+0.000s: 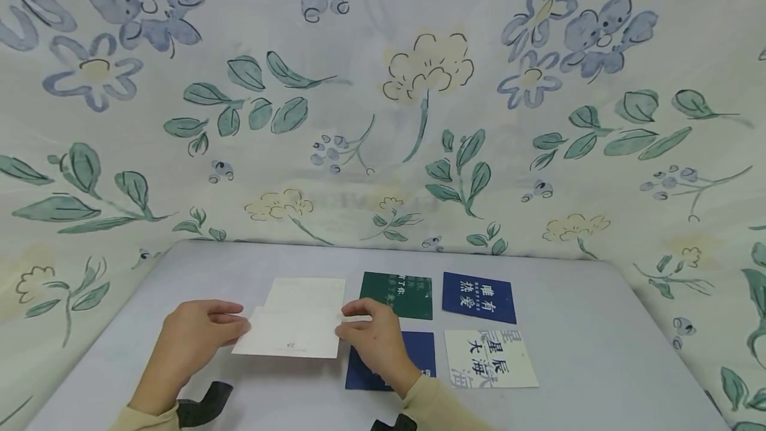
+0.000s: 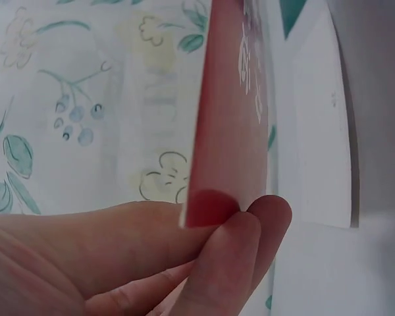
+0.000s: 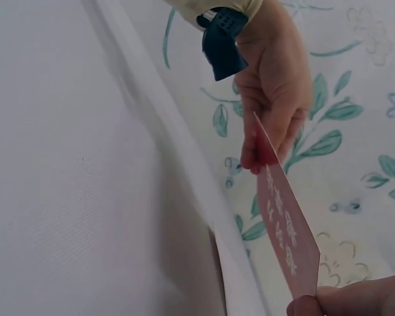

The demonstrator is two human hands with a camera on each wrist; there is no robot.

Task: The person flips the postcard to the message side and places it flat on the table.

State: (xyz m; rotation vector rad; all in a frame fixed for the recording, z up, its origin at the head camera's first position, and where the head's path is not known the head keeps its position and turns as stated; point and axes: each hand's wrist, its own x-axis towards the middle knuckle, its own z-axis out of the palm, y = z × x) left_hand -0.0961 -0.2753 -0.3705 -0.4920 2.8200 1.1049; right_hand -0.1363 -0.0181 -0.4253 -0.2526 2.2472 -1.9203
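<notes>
Between both hands a postcard-like card (image 1: 293, 332) is held up over the table, its white side towards the head camera. Its other face (image 3: 286, 224), seen in the wrist views, is red with white characters. My left hand (image 1: 193, 339) pinches the card's left end between thumb and fingers. At the opposite end, my right hand (image 1: 378, 339) pinches it the same way, overlapping a dark blue card (image 1: 363, 371) in the head view. Just behind the held card lies another white card (image 1: 308, 291), partly hidden by it.
Right of the hands lie a green card (image 1: 409, 298), a blue card (image 1: 479, 298) with white characters and a white card (image 1: 492, 359) with dark characters. The white table (image 1: 586, 351) ends at a floral cloth (image 1: 383, 151) hanging behind and around it.
</notes>
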